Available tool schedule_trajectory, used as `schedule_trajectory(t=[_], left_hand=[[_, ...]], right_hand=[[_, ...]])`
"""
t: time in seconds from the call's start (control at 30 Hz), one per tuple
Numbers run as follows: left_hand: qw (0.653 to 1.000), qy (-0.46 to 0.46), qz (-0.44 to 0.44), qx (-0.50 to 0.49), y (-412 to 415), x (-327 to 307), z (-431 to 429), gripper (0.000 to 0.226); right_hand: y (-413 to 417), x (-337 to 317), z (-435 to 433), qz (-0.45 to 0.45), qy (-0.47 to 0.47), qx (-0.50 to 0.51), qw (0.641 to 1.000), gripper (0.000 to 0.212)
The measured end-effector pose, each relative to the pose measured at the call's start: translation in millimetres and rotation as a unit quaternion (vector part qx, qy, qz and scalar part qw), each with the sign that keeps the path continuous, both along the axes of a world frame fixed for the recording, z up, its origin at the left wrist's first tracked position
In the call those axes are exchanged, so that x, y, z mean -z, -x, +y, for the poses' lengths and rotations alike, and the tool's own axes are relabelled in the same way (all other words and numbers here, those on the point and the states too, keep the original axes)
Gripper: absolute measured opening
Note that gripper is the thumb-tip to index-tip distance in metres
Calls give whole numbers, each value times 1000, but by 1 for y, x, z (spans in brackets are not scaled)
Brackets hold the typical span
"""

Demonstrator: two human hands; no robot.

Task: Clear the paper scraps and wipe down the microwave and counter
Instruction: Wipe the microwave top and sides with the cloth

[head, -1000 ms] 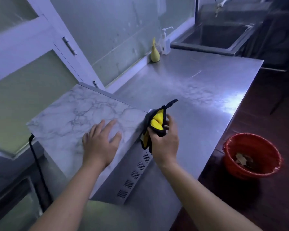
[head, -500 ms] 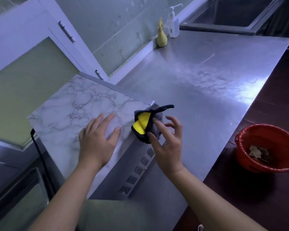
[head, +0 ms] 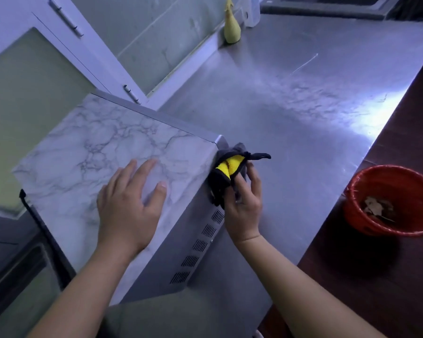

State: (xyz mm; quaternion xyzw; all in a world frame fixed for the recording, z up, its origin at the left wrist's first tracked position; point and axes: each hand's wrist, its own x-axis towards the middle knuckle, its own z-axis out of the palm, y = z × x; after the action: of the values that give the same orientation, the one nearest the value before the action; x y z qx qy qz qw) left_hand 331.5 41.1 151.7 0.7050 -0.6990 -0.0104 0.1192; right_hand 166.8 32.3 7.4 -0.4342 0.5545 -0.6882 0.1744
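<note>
The microwave (head: 103, 147) has a marble-patterned top and a grey vented side, and it stands on the steel counter (head: 291, 98). My left hand (head: 130, 198) lies flat on the microwave's top, fingers spread. My right hand (head: 244, 201) presses a bunched yellow and black cloth (head: 226, 174) against the upper right corner of the microwave's side, with the fingers loosely curled around it. A red bucket (head: 396, 203) on the floor at the right holds paper scraps (head: 376, 208).
A yellow bottle (head: 231, 28) and a clear dispenser bottle (head: 252, 11) stand at the back wall by the sink edge (head: 327, 8). White cabinet doors (head: 34, 57) hang at the left. A black cable (head: 27, 201) runs down behind the microwave. Dark floor lies right of the counter.
My right hand shifted the cloth from the top edge of the microwave to its side corner and loosened its fingers. The left hand stayed flat on top. The view tilted downward.
</note>
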Motion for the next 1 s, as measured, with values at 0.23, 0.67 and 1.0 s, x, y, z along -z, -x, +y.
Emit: schedule_trajectory(t=[0.23, 0.67, 1.0], left_hand=[[1000, -15, 10, -15, 6, 3, -2, 69], [999, -17, 17, -35, 6, 2, -2, 60], [999, -16, 22, -38, 3, 6, -6, 62]], right_hand=[[10, 48, -9, -91, -226, -25, 969, 32], [30, 49, -30, -335, -386, -150, 846, 26], [42, 44, -30, -162, -463, -104, 865, 17]])
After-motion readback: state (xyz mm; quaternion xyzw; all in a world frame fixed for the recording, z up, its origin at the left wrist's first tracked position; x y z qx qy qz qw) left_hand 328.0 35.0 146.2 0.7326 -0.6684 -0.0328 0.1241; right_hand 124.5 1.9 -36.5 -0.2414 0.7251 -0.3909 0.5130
